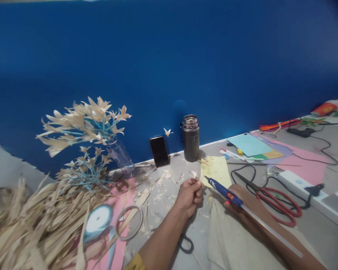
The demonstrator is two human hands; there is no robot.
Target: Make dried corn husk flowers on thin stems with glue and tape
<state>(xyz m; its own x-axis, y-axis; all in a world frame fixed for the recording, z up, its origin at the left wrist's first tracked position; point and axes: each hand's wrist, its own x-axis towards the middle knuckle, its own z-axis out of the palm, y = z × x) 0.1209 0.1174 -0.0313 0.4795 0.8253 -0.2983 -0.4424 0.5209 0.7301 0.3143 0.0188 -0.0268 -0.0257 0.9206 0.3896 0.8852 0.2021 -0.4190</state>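
Note:
My left hand (189, 195) is closed in a pinch over the middle of the table. From its fingertips pokes a small pale husk flower (195, 174), partly hidden by the fingers. My right hand (240, 197) grips a blue glue gun (224, 190), and a long clear glue stick (270, 229) runs out of its back end. The gun's nozzle points left, a little apart from the left fingertips. Beneath the nozzle lies a yellow paper sheet (218, 168) with brownish marks. Pale scraps (165, 175) are scattered left of the left hand.
Husk flowers (97, 112) on blue stems stand in a clear vase (121, 155) at left, above a husk pile (25, 225). A phone (159, 151) and flask (190, 140) stand by the blue wall. Red-handled scissors (278, 204) and a white power strip (307, 189) lie right.

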